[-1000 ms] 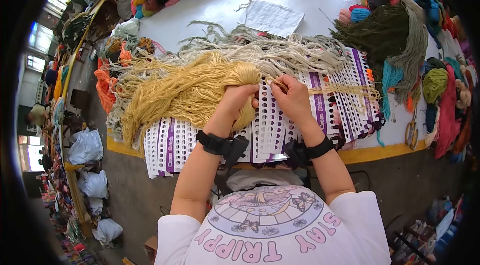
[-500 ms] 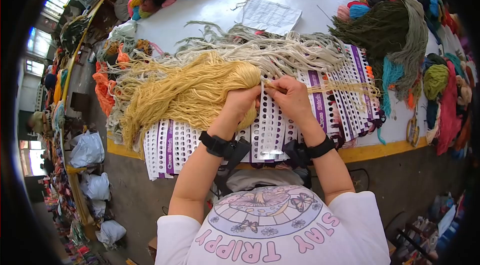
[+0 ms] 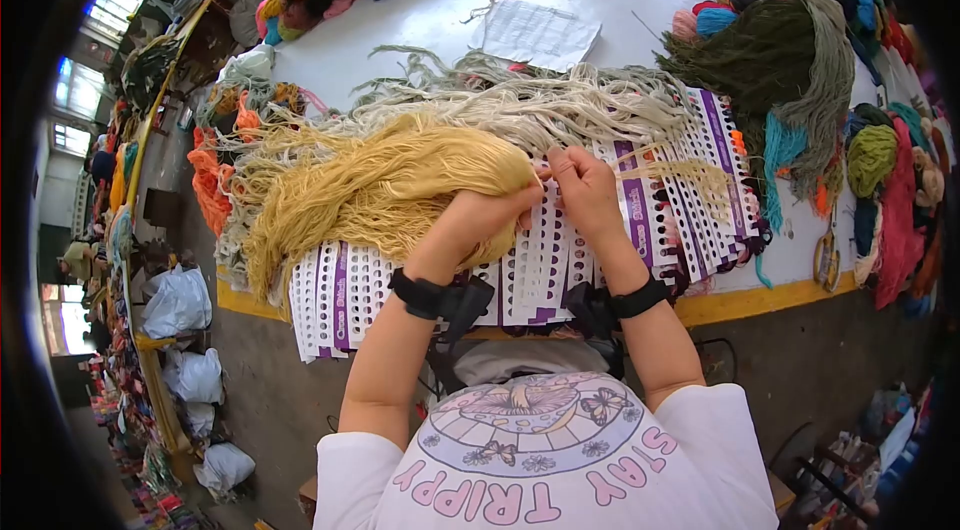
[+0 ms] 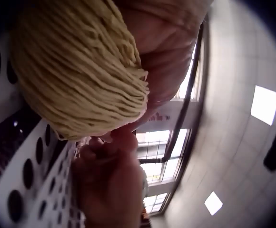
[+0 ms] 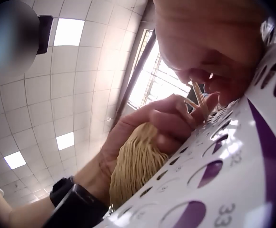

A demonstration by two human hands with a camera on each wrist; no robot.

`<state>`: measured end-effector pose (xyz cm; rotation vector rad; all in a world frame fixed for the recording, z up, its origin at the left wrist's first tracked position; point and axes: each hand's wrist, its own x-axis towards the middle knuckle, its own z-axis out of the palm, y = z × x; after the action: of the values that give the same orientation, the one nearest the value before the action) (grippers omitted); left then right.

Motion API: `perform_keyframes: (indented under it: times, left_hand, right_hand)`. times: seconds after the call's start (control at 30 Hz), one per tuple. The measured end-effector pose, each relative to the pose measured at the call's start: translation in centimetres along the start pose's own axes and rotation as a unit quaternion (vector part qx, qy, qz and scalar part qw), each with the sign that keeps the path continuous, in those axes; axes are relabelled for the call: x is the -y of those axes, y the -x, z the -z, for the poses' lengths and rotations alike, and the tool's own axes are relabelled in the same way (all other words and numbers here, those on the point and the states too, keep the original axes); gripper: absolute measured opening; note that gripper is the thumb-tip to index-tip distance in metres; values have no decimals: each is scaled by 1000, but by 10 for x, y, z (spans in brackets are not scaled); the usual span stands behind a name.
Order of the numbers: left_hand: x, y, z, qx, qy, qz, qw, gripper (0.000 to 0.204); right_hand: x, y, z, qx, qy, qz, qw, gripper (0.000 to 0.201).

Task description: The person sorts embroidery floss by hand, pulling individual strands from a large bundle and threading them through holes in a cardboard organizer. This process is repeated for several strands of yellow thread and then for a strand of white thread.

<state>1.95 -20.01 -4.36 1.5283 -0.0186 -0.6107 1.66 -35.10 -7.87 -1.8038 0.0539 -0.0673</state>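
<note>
Cluttered white table (image 3: 420, 25), yarn heaps all round. Center frame, left hand (image 3: 478, 220) grips soft, floppy yellow yarn bundle (image 3: 380, 180); right hand (image 3: 585, 192) pinches few strands (image 3: 690, 170) over punched cards (image 3: 680, 200). Light, tangle-prone; best held near folded end.

White printed tee (image 3: 540, 470), black wristbands (image 3: 425, 292)

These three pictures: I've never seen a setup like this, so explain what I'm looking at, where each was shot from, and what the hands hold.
No machine here: a person works with bare hands, wearing a head camera and one on each wrist. The head view looks down on a table heaped with coloured yarn. The left hand grips a thick yellow yarn bundle. The right hand pinches a few yellow strands over white punched cards with purple stripes. The wrist views look up from below, showing the same hands, yarn, cards and the ceiling.
</note>
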Motion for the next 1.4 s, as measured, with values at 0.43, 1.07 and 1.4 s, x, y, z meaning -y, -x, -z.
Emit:
perform_keyframes:
  times: [0.43, 1.07, 1.4]
  left_hand:
    - [-62, 36, 254, -291, 198, -54, 934, 20]
    - [-38, 41, 20, 86, 217, -57, 971, 46]
    - [-31, 40, 25, 172, 309, -25, 935, 47]
  right_hand:
    - [-11, -2, -8, -29, 67, 40, 996, 21]
    - [51, 37, -11, 49, -360, -48, 931, 15]
    - [54, 44, -23, 58, -165, 22, 984, 16]
